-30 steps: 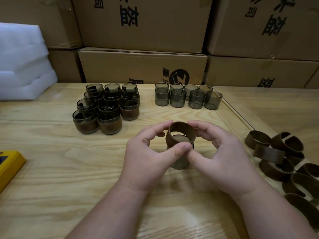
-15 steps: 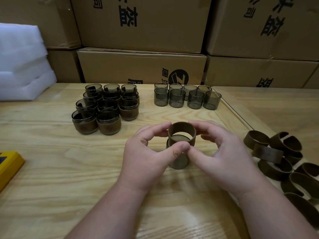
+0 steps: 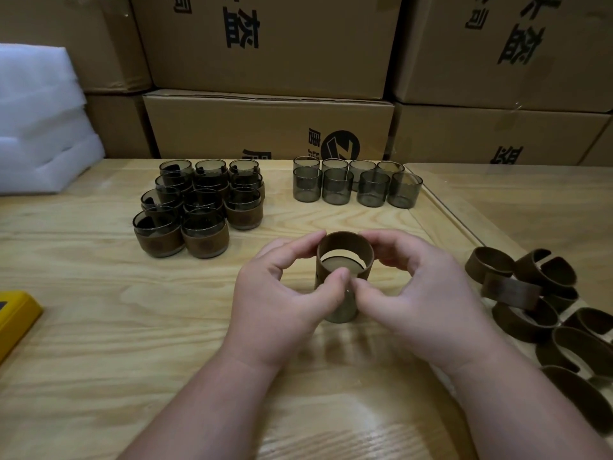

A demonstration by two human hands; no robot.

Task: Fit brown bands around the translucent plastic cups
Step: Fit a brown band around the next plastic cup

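A translucent grey cup [image 3: 343,308] stands on the wooden table [image 3: 99,327] in front of me. A brown band [image 3: 345,247] sits around its upper part, rising above the rim. My left hand [image 3: 278,293] and my right hand [image 3: 421,290] both pinch the band, index fingers at its far side and thumbs meeting at its near side. Several bare cups [image 3: 356,187] stand in two rows at the back. Several banded cups [image 3: 199,207] are grouped at the back left. Loose brown bands [image 3: 530,293] lie piled on the right.
Stacked cardboard boxes [image 3: 265,127] wall off the table's far edge. White foam sheets [image 3: 39,121] lie at the back left. A yellow object [image 3: 15,313] sits at the left edge. A clear sheet's edge [image 3: 444,207] runs diagonally across the table's right side.
The band has straightened from a tilt and sits squarer over the cup's top. Both hands have kept their pinch on it and shifted only slightly.
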